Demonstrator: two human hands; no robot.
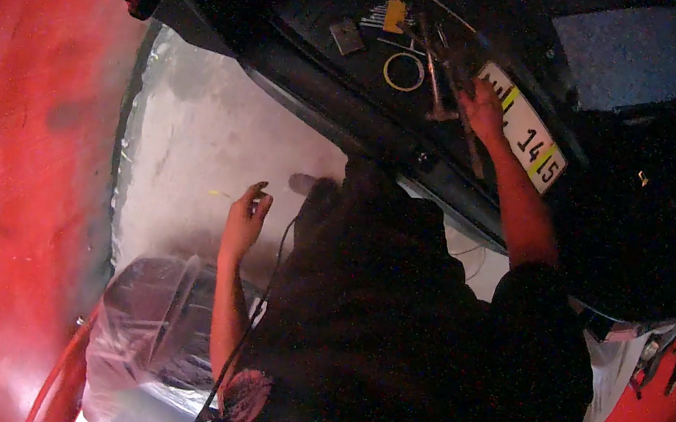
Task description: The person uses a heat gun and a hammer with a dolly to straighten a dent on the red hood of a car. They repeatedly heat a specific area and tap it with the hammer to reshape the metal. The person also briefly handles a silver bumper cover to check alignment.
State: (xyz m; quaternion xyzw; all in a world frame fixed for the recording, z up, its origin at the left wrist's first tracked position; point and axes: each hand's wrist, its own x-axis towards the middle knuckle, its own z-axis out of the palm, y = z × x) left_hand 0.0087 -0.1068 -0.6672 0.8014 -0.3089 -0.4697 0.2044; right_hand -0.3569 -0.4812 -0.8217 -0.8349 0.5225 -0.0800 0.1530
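My right hand (483, 113) reaches into the open trunk of a dark car, fingers stretched out and apart over the left end of a white licence plate (534, 142) with yellow strips. I cannot tell whether the fingers touch it. Just left of that hand lies a hammer-like tool (436, 85) with a metal shaft. A long dark bar (473, 151) extends below the fingers. My left hand (248, 207) hangs over the pale floor, away from the tools. Its fingers are loosely bent and apart; nothing clear shows in them.
Beside the tools lie a yellow-white ring (403, 72), a yellow holder (395, 16) with several slim metal pieces and a small grey box (347, 37). The trunk's bumper edge (318, 111) runs before me. Plastic-covered item (152, 323), red hose (61, 370) and black cable (277, 263) are left.
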